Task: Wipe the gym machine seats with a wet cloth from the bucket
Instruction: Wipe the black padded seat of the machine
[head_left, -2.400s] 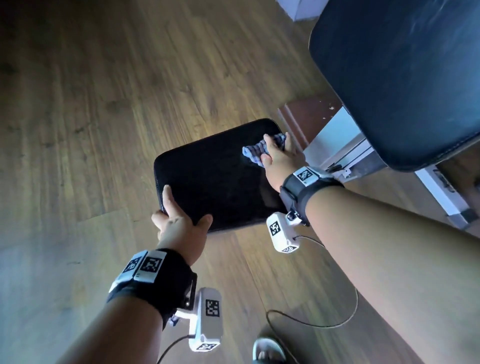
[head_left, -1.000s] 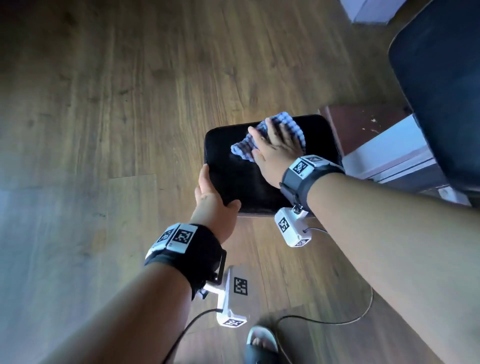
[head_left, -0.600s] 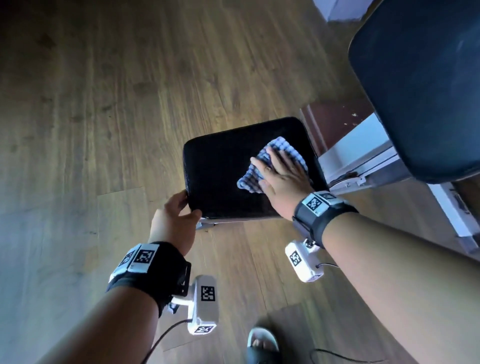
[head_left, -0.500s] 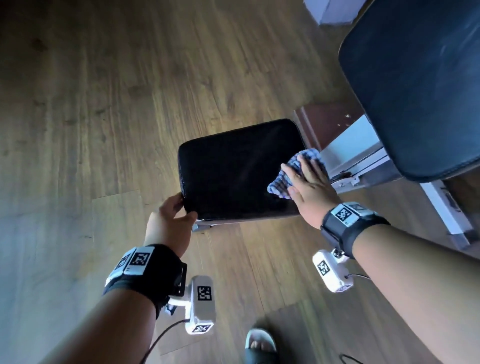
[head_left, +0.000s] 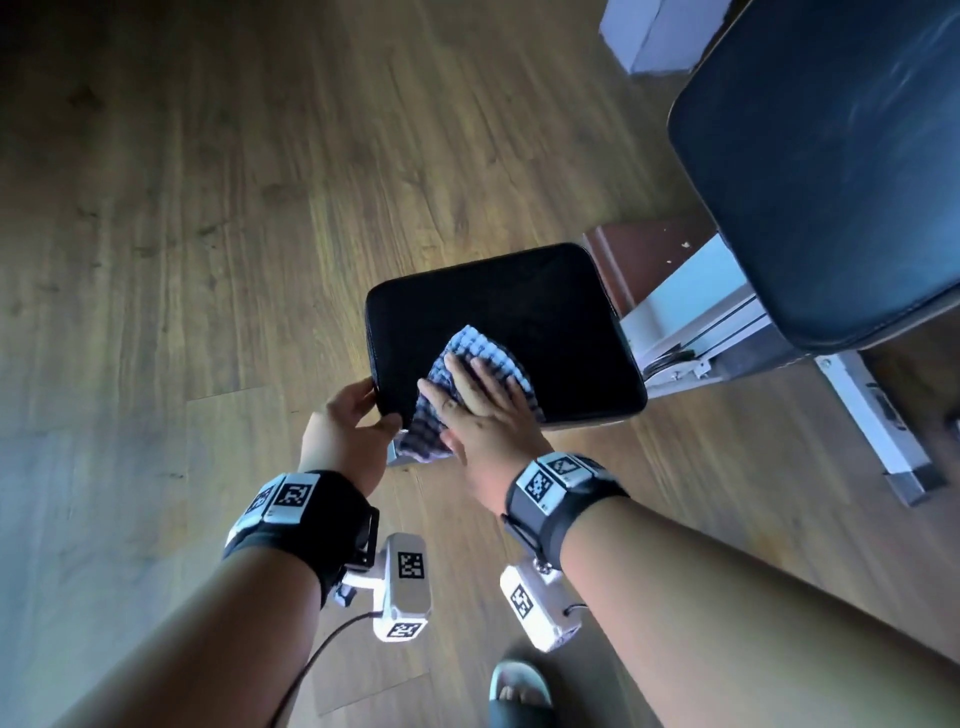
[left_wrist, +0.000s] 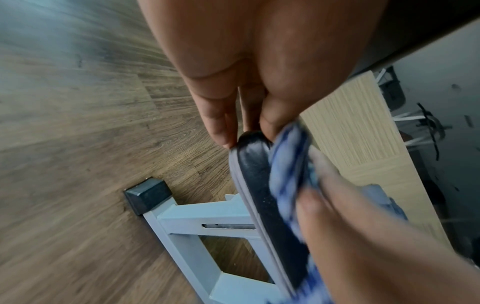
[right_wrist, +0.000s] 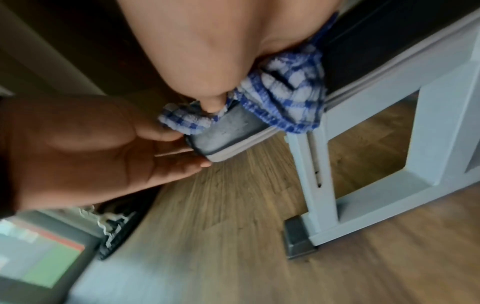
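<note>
The black padded seat (head_left: 540, 322) of the gym machine sits low over the wooden floor. A blue-and-white checked cloth (head_left: 480, 353) lies on its near left part and hangs over the near edge. My right hand (head_left: 475, 397) presses flat on the cloth with straight fingers. My left hand (head_left: 358, 410) grips the seat's near left corner, thumb on top and fingers under the edge. The left wrist view shows that corner (left_wrist: 250, 144) between thumb and fingers, with the cloth (left_wrist: 288, 164) beside it. In the right wrist view the cloth (right_wrist: 285, 98) drapes over the seat edge (right_wrist: 228, 131).
A larger dark backrest pad (head_left: 831, 156) rises at the right above the white metal frame (head_left: 696, 322). A frame leg with a black foot cap (left_wrist: 146, 195) stands on the floor. A sandalled foot (head_left: 519, 696) is near the bottom. Wooden floor spreads to the left.
My right hand has swept the cloth from the seat's right edge across to the near left part. The left hand keeps its grip on the near left corner.
</note>
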